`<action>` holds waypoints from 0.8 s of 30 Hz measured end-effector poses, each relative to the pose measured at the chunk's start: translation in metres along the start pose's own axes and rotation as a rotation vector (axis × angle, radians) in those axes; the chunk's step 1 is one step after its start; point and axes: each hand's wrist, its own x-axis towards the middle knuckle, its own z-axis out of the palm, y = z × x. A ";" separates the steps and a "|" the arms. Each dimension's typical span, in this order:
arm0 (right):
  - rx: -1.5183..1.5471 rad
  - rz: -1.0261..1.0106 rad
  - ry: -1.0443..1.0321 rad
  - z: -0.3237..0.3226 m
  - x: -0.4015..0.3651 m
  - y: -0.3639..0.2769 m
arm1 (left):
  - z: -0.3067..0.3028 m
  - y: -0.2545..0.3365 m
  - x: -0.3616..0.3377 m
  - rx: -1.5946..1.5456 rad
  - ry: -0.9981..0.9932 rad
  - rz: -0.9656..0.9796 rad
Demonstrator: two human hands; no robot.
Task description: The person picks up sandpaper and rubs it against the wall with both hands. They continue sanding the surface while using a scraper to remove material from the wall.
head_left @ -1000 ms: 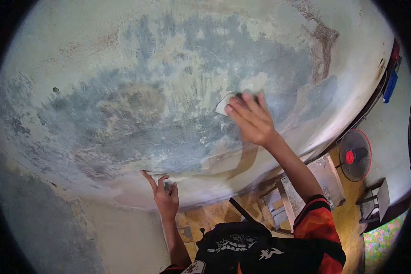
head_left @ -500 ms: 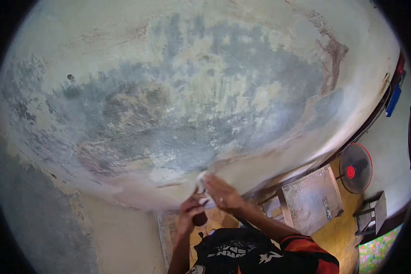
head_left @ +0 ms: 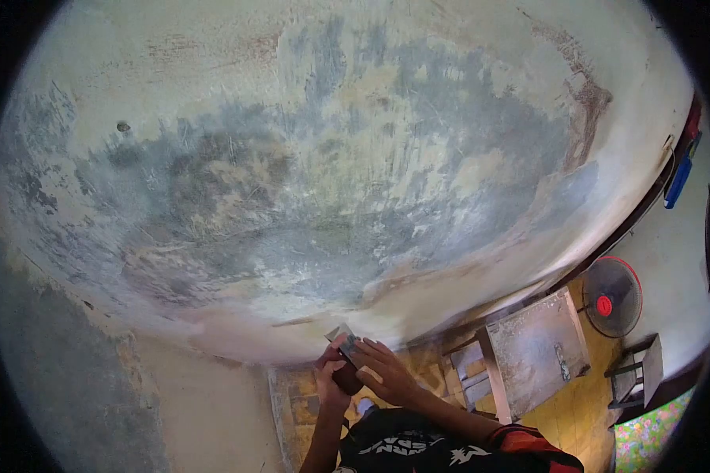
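Observation:
My left hand (head_left: 328, 385) is closed around a scraper (head_left: 347, 381) with a dark brown handle, held in front of my body. Its flat metal blade (head_left: 338, 332) points up toward the wall. Against the tool's side lies my right hand (head_left: 390, 381), fingers stretched out and slightly apart at the blade. Beyond both hands rises the wall (head_left: 315, 229), patchy with grey, cream and brown where its coating is worn.
A worn table (head_left: 538, 351) stands to the right, near a fan (head_left: 612, 296) with a red rim. Further right is a dark chair (head_left: 637, 374) beside a floral cloth (head_left: 651, 433). Yellowish floor (head_left: 596, 418) shows below.
My right hand has opened out from a more curled hold near the blade, and its fingers now lie along it. Both hands have moved slightly lower. The view has shifted a little.

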 end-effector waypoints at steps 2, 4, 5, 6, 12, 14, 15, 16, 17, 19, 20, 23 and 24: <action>0.004 0.062 0.028 0.007 -0.010 -0.011 | -0.009 -0.004 0.000 0.175 -0.070 0.089; 0.033 0.145 0.024 0.010 -0.009 -0.016 | -0.008 -0.005 -0.001 0.317 -0.087 0.093; 0.068 0.170 0.036 0.012 -0.011 -0.016 | -0.005 -0.005 -0.007 0.372 -0.067 0.046; 0.102 0.190 0.047 0.012 -0.011 -0.014 | -0.003 -0.006 -0.011 0.427 -0.048 0.003; 0.443 0.321 0.052 -0.008 -0.010 -0.004 | 0.006 -0.006 -0.001 0.117 -0.011 0.259; 0.620 0.434 0.121 -0.013 -0.010 -0.001 | -0.010 -0.002 0.013 0.259 0.076 0.461; 0.623 0.409 0.161 -0.020 -0.008 -0.002 | -0.020 0.003 0.018 0.402 0.116 0.573; 0.624 0.383 0.202 -0.033 -0.002 -0.004 | -0.013 0.012 0.017 0.459 0.144 0.636; 0.623 0.358 0.241 -0.046 0.002 -0.002 | -0.002 0.023 0.019 0.514 0.174 0.699; 0.536 0.308 0.262 -0.067 0.004 0.015 | 0.047 0.044 0.016 0.520 0.191 0.832; 0.535 0.289 0.266 -0.079 0.008 0.022 | 0.080 0.057 0.014 0.471 0.175 0.906; 0.590 0.236 0.304 -0.109 0.018 0.032 | 0.165 0.083 0.022 0.592 0.039 1.186; 0.616 0.221 0.324 -0.119 0.022 0.033 | 0.184 0.088 0.036 0.626 -0.042 1.311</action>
